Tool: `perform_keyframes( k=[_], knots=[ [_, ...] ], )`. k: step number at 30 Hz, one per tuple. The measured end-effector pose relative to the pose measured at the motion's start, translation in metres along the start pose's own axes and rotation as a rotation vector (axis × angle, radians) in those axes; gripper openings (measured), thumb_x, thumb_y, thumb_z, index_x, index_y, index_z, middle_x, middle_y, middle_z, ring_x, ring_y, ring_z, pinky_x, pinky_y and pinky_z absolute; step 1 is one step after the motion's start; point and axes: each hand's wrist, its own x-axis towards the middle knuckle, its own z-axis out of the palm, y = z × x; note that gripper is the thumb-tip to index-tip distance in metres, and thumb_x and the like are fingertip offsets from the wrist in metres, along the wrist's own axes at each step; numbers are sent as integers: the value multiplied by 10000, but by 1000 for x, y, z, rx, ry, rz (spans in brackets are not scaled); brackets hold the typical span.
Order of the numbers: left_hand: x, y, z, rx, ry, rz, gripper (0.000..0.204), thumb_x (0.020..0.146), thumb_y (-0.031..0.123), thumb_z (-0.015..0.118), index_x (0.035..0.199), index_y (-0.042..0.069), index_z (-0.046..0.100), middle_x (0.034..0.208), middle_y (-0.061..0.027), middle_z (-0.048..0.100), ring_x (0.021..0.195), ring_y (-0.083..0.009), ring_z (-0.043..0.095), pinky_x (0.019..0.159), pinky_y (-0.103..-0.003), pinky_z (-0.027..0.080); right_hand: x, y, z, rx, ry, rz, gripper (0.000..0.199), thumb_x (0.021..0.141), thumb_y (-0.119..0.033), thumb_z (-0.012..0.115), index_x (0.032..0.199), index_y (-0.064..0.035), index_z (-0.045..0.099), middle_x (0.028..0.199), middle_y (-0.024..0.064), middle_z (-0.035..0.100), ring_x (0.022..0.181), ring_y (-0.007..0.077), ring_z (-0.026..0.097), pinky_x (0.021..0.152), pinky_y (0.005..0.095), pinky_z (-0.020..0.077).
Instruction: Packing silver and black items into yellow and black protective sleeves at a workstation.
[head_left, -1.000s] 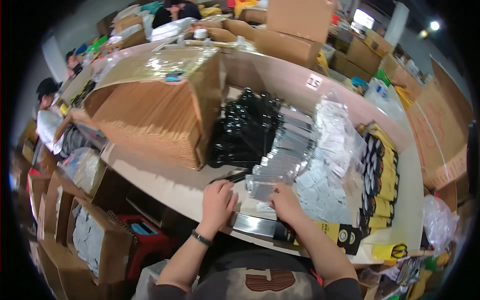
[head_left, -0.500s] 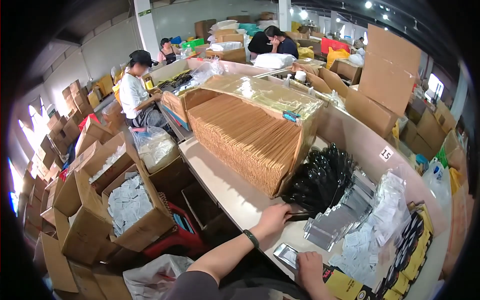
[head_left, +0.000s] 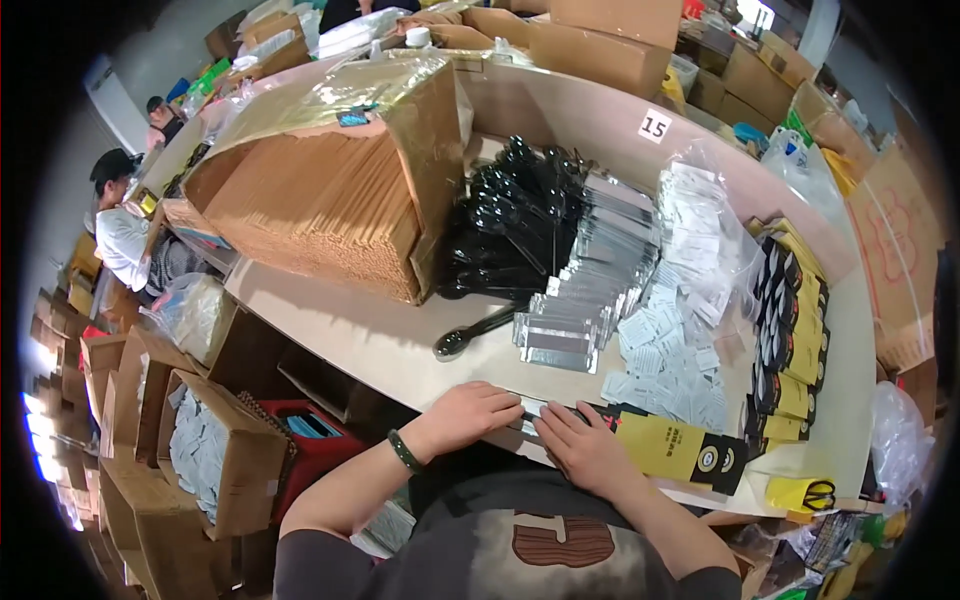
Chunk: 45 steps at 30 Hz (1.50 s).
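At the table's near edge my left hand (head_left: 470, 415) and my right hand (head_left: 580, 445) are close together, fingertips meeting at a small flat silver packet (head_left: 530, 412). Both hands are closed on it, and my fingers cover most of it. A yellow and black flat paper sleeve (head_left: 660, 446) lies beside and partly beneath my right hand. Beyond my left hand a single black plastic spoon (head_left: 455, 343) lies on the tabletop, its bowl toward me. Silver packets (head_left: 565, 335) are fanned in an overlapping row past my fingers.
Black spoons (head_left: 515, 220) heap beside a carton of stacked brown cardboard pieces (head_left: 320, 195). White sachets (head_left: 665, 345), more yellow and black sleeves (head_left: 800, 350) and black-handled scissors (head_left: 820, 494) lie rightward. Open cartons (head_left: 200, 450) stand on the left; a person (head_left: 125, 240) sits at the far left.
My left hand has left the spoon pile and come back to the silver packet beside my right hand. One spoon now lies apart from the heap. The view has turned right and downward.
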Motion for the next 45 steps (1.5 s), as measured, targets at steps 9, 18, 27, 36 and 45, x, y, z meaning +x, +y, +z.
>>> perform_keyframes(
  k=[9, 18, 27, 36, 45],
  knots=[
    [39, -107, -172, 529, 274, -916, 125, 854, 138, 631, 841, 27, 686, 883, -178, 670, 825, -327, 686, 707, -422, 565, -21, -6, -8, 40, 61, -6, 311, 813, -192, 709, 1107, -103, 661, 1202, 143, 602, 1174, 305, 563, 963, 465, 425],
    [32, -139, -184, 767, 299, -889, 86, 844, 69, 590, 830, 65, 674, 830, -148, 675, 763, -306, 697, 670, -397, 578, -22, -19, -38, 28, 99, 131, 294, 801, -175, 710, 1094, -173, 676, 1228, 186, 571, 1181, 362, 542, 934, 481, 436],
    [-63, -88, -72, -731, 1099, -943, 215, 1017, 129, 525, 811, 71, 540, 756, 22, 496, 679, -62, 439, 599, -216, 347, -31, 15, 14, 253, 67, 77, 407, 875, -208, 678, 1278, -240, 627, 1373, 292, 467, 1261, 465, 471, 1047, 542, 411],
    [-83, -67, 20, -771, 65, -872, 85, 910, 14, 673, 981, -29, 691, 866, -46, 704, 798, -106, 648, 747, -257, 533, -39, 7, 4, 103, -105, 182, 405, 958, -300, 553, 1363, -284, 552, 1492, 315, 327, 1390, 465, 350, 1124, 591, 293],
    [-31, -13, 50, -711, 254, -804, 92, 945, 101, 638, 921, 24, 685, 751, -6, 632, 699, -92, 572, 648, -241, 475, -28, 15, 35, 206, -21, 203, 361, 924, -273, 590, 1282, -234, 610, 1390, 296, 447, 1301, 446, 450, 1055, 564, 370]
  ],
)
